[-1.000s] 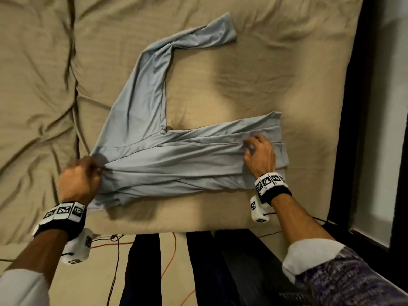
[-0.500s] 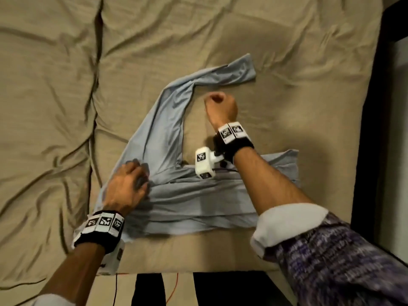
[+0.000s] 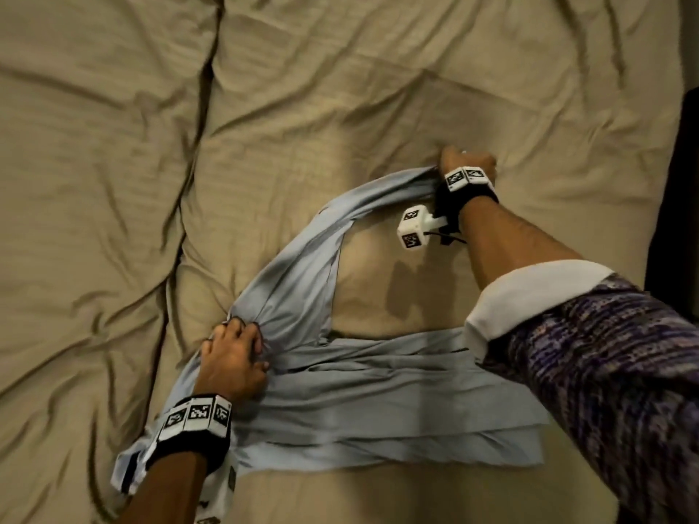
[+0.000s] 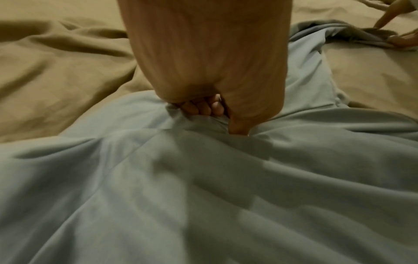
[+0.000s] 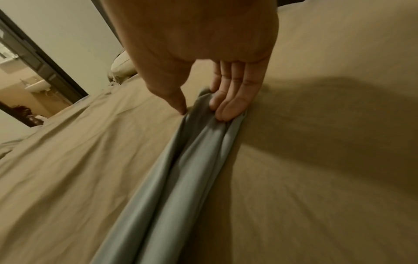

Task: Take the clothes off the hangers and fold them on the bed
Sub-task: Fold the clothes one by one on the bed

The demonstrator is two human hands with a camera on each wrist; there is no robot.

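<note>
A light blue long-sleeved shirt point(image 3: 378, 402) lies on the beige bed point(image 3: 340, 88), its body folded into a long band near the front edge. One sleeve point(image 3: 310, 259) runs up and to the right from the shoulder. My left hand point(image 3: 236, 346) grips bunched fabric at that shoulder; in the left wrist view the hand point(image 4: 210, 116) has its fingers curled into the cloth point(image 4: 203, 196). My right hand point(image 3: 467, 160) holds the far end of the sleeve; in the right wrist view the hand point(image 5: 199, 110) pinches the gathered cuff point(image 5: 181, 169) between thumb and fingers. No hanger shows.
The bed cover is creased, with a deep seam point(image 3: 196, 107) running down its left part. A dark edge point(image 3: 677, 183) bounds the bed on the right. In the right wrist view a pillow point(image 5: 122, 66) lies at the far end, beside a doorway point(image 5: 38, 85).
My right hand left the shirt's hem, reached over and took hold of the sleeve end. My left hand moved up to the shoulder and bunched the fabric. The sleeve now stretches between both hands.
</note>
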